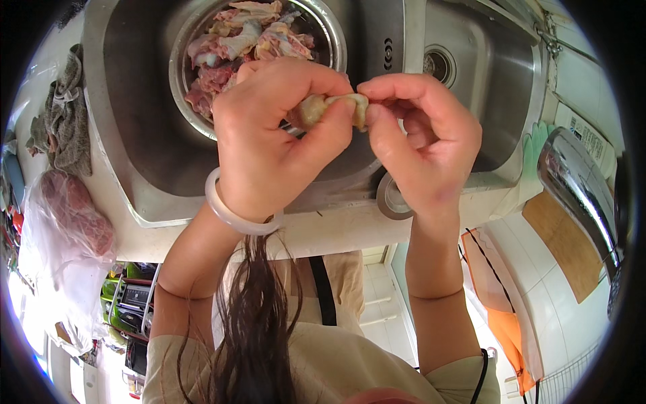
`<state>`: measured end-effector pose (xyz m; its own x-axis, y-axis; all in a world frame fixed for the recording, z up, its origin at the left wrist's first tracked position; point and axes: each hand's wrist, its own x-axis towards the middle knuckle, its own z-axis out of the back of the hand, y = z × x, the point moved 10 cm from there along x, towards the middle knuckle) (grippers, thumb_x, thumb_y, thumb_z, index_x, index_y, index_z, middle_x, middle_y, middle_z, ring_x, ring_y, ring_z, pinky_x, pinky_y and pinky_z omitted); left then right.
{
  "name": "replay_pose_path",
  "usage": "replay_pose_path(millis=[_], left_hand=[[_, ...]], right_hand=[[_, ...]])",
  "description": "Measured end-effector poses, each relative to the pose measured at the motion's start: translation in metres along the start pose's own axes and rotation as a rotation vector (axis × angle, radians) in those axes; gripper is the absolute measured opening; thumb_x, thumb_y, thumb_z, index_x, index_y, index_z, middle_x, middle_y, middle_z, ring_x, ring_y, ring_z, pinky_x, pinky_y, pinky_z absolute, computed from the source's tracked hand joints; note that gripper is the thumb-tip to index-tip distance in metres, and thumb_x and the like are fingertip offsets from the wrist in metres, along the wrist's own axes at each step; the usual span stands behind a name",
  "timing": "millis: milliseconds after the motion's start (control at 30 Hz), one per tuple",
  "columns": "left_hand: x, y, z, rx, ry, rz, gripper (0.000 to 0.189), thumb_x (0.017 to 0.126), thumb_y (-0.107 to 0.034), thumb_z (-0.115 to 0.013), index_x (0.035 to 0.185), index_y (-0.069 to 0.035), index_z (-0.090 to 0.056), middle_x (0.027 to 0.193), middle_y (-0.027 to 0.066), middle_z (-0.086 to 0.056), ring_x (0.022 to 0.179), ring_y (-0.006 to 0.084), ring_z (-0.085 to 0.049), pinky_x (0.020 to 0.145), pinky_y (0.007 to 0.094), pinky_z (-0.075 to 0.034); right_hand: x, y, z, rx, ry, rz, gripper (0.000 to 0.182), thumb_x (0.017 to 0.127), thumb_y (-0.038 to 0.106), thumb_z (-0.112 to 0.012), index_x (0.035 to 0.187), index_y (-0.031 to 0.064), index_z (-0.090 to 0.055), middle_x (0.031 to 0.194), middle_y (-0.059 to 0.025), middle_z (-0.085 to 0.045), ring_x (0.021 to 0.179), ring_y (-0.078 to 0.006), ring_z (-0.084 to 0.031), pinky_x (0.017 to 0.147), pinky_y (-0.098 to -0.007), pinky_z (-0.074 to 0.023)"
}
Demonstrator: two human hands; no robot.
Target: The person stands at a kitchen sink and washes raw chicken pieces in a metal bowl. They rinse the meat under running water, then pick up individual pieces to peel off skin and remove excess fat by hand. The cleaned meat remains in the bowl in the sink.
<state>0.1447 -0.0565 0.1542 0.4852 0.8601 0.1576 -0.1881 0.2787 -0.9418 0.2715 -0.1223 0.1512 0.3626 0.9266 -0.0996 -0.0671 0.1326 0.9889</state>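
Over the edge of the left sink basin, my left hand (pixel 272 136) pinches a small pale-yellow piece of raw meat (pixel 315 110) between thumb and forefinger. Thumb and forefinger of my right hand (pixel 429 126) close on the right end of that piece; its exact kind is unclear. Behind my left hand, a round stainless-steel bowl (pixel 177 96) sits in the basin. Cut pieces of raw poultry (pixel 247 38), some with skin on, fill much of it. My left hand covers the bowl's near right part.
The steel sink (pixel 136 166) has a smaller right basin with a drain (pixel 438 65). A grey cloth (pixel 70 116) and bagged raw meat (pixel 78 207) lie on the left counter. A round metal object (pixel 392 199) rests near the sink's front edge. Pale green gloves (pixel 532 151) hang right.
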Motion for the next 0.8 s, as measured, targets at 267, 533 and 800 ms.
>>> replay_pose_path(millis=[267, 533, 800], left_hand=[[0.001, -0.006, -0.001, 0.054, 0.080, -0.040, 0.007, 0.073, 0.000, -0.064, 0.080, -0.001, -0.063, 0.072, 0.0044, -0.060, 0.068, 0.0141, -0.055, 0.065, 0.0258, -0.042], [-0.002, 0.000, 0.002, -0.037, -0.033, -0.028, 0.009, 0.068, -0.004, -0.068, 0.076, -0.005, -0.065, 0.063, 0.0047, -0.058, 0.056, 0.0201, -0.055, 0.061, 0.0293, -0.043], [-0.011, 0.022, -0.007, -0.333, -0.007, 0.314, 0.005, 0.074, -0.002, -0.066, 0.078, 0.000, -0.063, 0.067, 0.0042, -0.061, 0.057, 0.0094, -0.052, 0.053, 0.0228, -0.041]], right_hand=[[0.000, 0.008, -0.001, -0.009, 0.026, 0.127, 0.016, 0.075, -0.006, -0.064, 0.090, -0.0028, -0.064, 0.080, -0.0068, -0.065, 0.069, -0.0102, -0.060, 0.062, -0.0220, -0.0481], [-0.003, 0.010, -0.002, -0.049, -0.022, 0.147, 0.014, 0.076, -0.008, -0.062, 0.088, -0.0019, -0.064, 0.079, -0.0067, -0.064, 0.067, -0.0103, -0.060, 0.058, -0.0210, -0.0469], [-0.002, 0.013, 0.000, -0.095, -0.047, 0.239, 0.012, 0.075, -0.008, -0.062, 0.084, -0.0012, -0.065, 0.077, -0.0071, -0.064, 0.063, -0.0114, -0.060, 0.056, -0.0221, -0.0479]])
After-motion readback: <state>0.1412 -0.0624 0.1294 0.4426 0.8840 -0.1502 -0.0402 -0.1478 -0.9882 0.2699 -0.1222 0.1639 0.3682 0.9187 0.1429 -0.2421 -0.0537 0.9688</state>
